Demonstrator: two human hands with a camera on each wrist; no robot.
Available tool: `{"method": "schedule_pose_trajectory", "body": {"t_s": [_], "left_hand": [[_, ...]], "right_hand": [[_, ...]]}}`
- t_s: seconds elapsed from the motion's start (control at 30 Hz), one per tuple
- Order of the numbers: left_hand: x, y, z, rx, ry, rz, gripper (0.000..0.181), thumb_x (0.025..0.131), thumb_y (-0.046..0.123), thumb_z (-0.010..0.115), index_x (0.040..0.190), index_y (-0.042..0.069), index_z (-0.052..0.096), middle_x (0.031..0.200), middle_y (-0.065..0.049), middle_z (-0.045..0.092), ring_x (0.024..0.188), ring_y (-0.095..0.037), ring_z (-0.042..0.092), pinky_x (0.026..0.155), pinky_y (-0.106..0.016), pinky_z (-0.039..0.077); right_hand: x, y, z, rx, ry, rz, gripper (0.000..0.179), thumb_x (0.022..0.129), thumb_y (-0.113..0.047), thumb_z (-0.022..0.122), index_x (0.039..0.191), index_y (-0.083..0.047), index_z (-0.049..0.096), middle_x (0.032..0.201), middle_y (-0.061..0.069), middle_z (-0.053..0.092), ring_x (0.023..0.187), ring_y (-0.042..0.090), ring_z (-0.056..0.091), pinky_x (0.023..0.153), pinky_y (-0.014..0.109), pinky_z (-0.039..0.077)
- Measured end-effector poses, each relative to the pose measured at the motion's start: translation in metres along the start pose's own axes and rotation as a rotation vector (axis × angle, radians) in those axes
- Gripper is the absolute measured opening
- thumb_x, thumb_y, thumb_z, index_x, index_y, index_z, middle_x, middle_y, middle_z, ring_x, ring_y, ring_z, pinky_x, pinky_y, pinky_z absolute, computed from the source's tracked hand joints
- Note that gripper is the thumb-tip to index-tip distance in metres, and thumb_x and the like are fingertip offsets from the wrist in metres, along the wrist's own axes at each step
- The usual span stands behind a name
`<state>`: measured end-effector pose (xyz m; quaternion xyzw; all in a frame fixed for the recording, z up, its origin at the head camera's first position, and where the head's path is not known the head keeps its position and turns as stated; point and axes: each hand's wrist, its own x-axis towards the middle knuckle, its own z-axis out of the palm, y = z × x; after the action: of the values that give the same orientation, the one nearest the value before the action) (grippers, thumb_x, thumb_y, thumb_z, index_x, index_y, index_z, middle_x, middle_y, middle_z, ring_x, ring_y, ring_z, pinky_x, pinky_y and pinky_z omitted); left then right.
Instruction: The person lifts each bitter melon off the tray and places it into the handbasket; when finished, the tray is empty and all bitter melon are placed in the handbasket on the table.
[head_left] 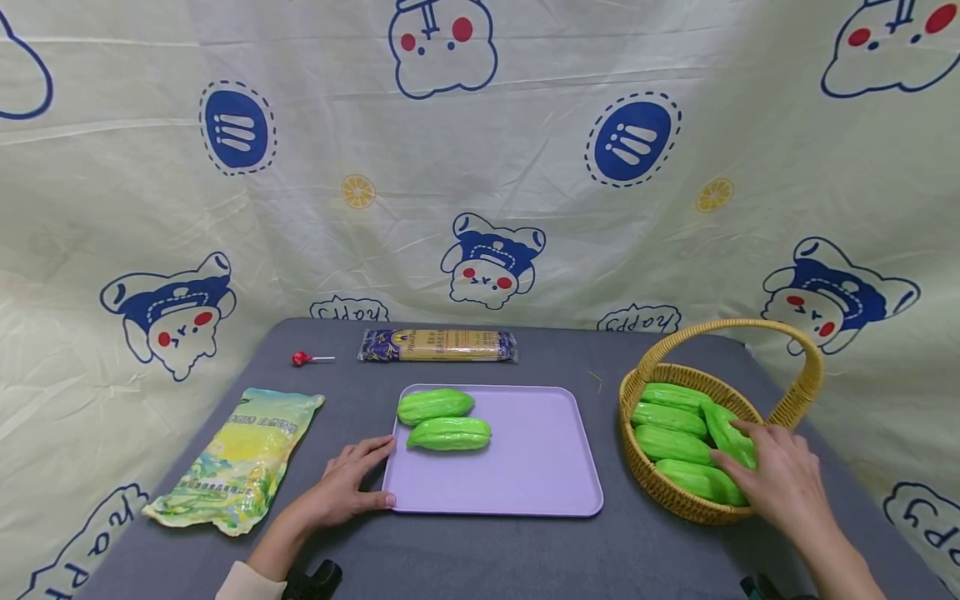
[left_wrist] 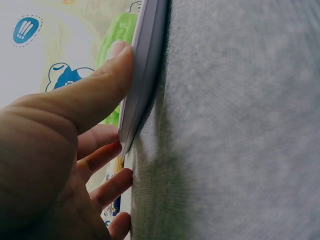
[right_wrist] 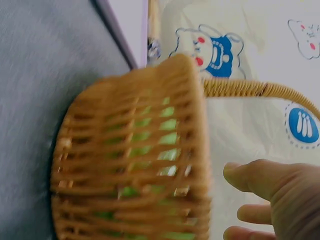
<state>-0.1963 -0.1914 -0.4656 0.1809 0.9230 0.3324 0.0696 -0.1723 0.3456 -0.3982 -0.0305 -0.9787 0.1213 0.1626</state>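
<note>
Two green bitter melons (head_left: 448,434) lie side by side at the left of a lilac tray (head_left: 536,450). My left hand (head_left: 348,483) touches the tray's left edge with spread fingers; in the left wrist view its thumb (left_wrist: 107,80) rests against the rim. Several more bitter melons (head_left: 671,445) fill a wicker basket (head_left: 652,492) on the right. Over the basket's right side, my right hand (head_left: 783,471) reaches in with thumb and fingers apart, beside a slanted bitter melon (head_left: 726,432). The right wrist view shows its fingers above the rim, holding nothing visible.
A yellow-green packet (head_left: 236,458) lies left of my left hand. Behind the tray are a pack of noodles (head_left: 450,345) and a red lollipop (head_left: 302,358). The basket's tall handle (head_left: 731,325) arches behind my right hand. Grey cloth (head_left: 480,554) covers the table.
</note>
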Motion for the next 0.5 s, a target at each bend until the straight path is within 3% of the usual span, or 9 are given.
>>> {"method": "schedule_pose_trajectory", "body": {"t_s": [0.23,0.5], "left_hand": [[-0.001,0.000,0.000,0.003,0.001,0.011,0.078,0.078,0.041,0.073,0.143,0.010,0.042,0.148,-0.008,0.038,0.129,-0.033,0.035,0.094,-0.060,0.025],[-0.002,0.001,-0.001,0.008,0.007,0.017,0.079,0.078,0.042,0.072,0.143,0.009,0.042,0.148,-0.009,0.038,0.128,-0.034,0.036,0.092,-0.058,0.026]], "right_hand": [[-0.005,-0.023,-0.005,0.062,0.053,-0.088,0.056,0.083,-0.036,0.070,0.121,0.003,0.056,0.111,0.030,0.053,0.101,0.050,0.042,0.079,0.063,0.028],[-0.008,-0.047,-0.004,0.115,0.200,-0.258,0.051,0.072,-0.025,0.080,0.114,-0.001,0.062,0.100,0.022,0.060,0.090,0.040,0.050,0.071,0.052,0.033]]}}
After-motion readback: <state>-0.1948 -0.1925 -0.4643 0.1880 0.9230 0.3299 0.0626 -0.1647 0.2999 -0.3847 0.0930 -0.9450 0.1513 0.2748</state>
